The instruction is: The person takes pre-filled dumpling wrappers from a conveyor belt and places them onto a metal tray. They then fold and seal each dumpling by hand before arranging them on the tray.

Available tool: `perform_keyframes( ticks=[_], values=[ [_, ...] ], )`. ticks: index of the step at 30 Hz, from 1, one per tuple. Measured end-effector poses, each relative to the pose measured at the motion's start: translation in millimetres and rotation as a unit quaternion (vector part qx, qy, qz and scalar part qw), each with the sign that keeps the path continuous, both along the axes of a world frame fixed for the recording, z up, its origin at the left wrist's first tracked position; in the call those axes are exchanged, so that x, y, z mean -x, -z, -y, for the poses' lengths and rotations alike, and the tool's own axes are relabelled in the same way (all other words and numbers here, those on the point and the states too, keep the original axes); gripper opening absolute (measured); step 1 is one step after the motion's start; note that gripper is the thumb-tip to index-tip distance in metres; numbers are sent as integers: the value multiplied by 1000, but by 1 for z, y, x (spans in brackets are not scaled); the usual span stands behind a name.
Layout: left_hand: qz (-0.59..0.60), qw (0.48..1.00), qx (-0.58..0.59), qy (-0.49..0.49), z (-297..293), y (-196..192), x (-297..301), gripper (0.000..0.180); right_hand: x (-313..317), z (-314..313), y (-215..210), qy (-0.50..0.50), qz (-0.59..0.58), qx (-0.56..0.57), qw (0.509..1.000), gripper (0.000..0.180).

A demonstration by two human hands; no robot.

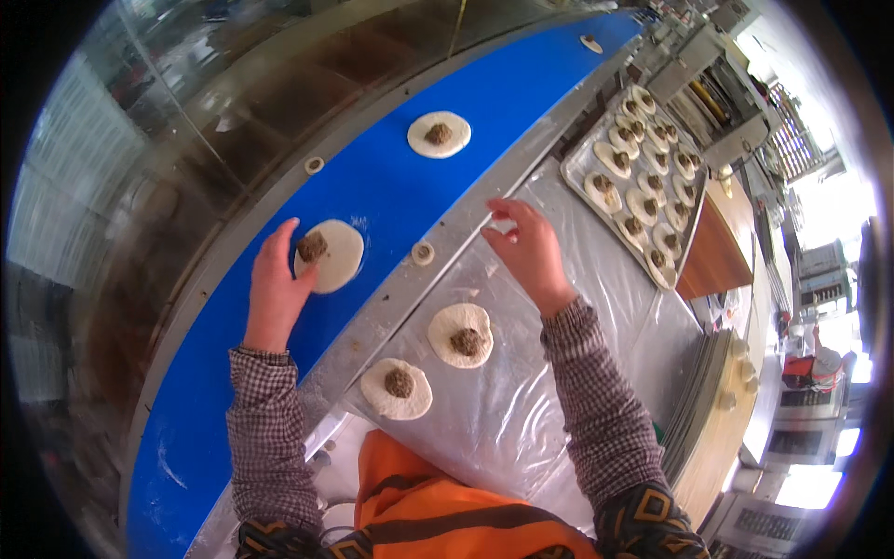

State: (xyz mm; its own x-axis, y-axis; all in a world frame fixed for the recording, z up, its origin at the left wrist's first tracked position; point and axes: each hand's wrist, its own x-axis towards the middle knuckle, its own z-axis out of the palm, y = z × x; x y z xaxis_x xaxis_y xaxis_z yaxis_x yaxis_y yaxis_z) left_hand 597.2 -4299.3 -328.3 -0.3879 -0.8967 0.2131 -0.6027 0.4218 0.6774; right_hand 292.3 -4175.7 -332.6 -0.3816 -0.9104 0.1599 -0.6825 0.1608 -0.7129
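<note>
My left hand [275, 289] is at the left edge of a flat dough round [338, 264] with a lump of brown filling [312, 246], on the blue conveyor belt [209, 373]. Its fingers and thumb are apart, the thumb tip at the dough; whether it touches I cannot tell. My right hand [528, 252] hovers above the plastic-covered table [596, 279], fingers curved with a gap to the thumb and nothing between them. Below it, two more filled dough rounds, one upper [461, 335] and one lower [397, 388], lie on the plastic.
Farther along the belt lie another filled round [439, 135] and a small distant one [590, 44]. A metal tray [582, 191] at the right holds several filled rounds. A metal rail [372, 321] separates belt and table. Stacked boards [698, 401] stand at the right.
</note>
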Motion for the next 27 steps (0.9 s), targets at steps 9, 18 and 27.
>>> perform_keyframes(
  ticks=[9, 18, 27],
  values=[
    [-99, 976, -193, -23, -14, -3, -77, 32, -21, 153, 9, -253, -193, 60, 946, 29],
    [111, 981, 36, -157, -48, 15, -166, 42, -73, 163, 10, -291, -155, 65, 942, 34],
    [144, 941, -304, -35, -45, 2, -271, 57, -162, 157, -4, -367, -53, -194, 908, 41]
  ],
)
